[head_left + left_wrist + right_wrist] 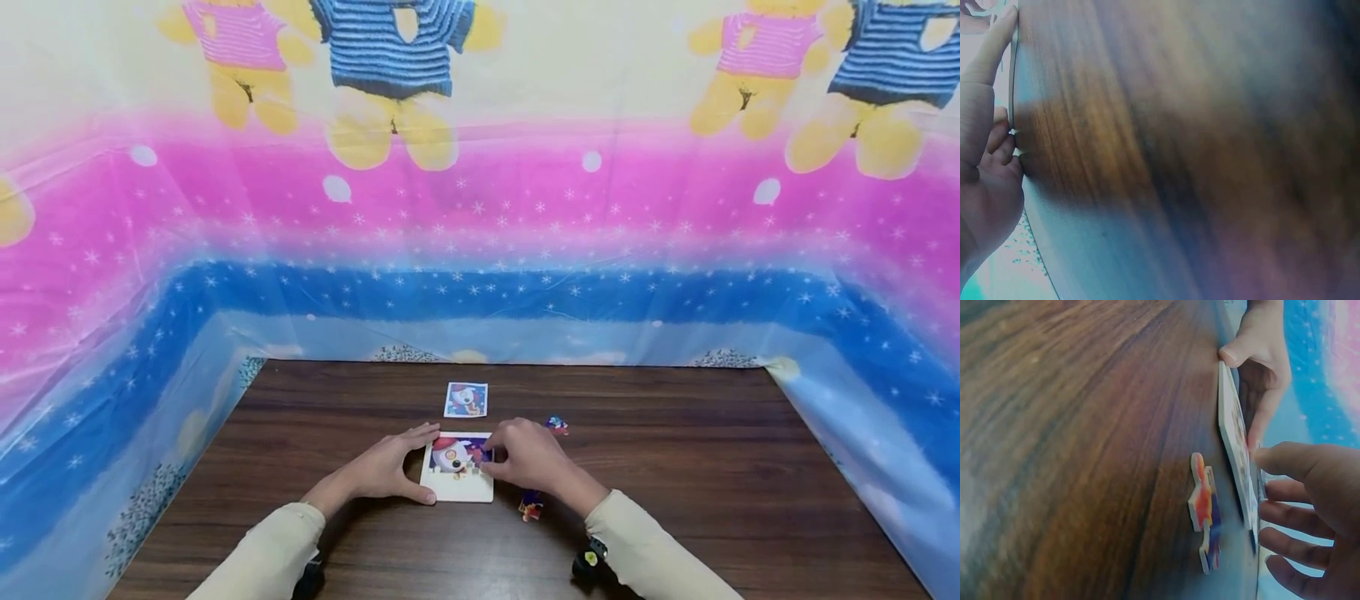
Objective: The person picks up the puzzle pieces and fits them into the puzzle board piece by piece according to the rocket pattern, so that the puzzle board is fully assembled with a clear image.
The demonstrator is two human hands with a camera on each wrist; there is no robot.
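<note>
Dark brown wood made up the surface (675, 467), and on it, between the left and right edges, lay a half-filled puzzle board (459, 492). The left hand (381, 462) bracketed its left side, fingers fairly straight. At its right side the right hand's (531, 454) fingers were bent; whether they pinched a piece I couldn't tell. The step looked like seating pieces; the next move seemed to call for matching a loose piece (531, 506) to the bare part, against the picture card (466, 400) nearer the far edge.

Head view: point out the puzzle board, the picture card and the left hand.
Puzzle board (464, 490), head view: bare lower part.
Picture card (466, 400), head view: printed middle.
Left hand (381, 467), head view: back of hand.
</note>
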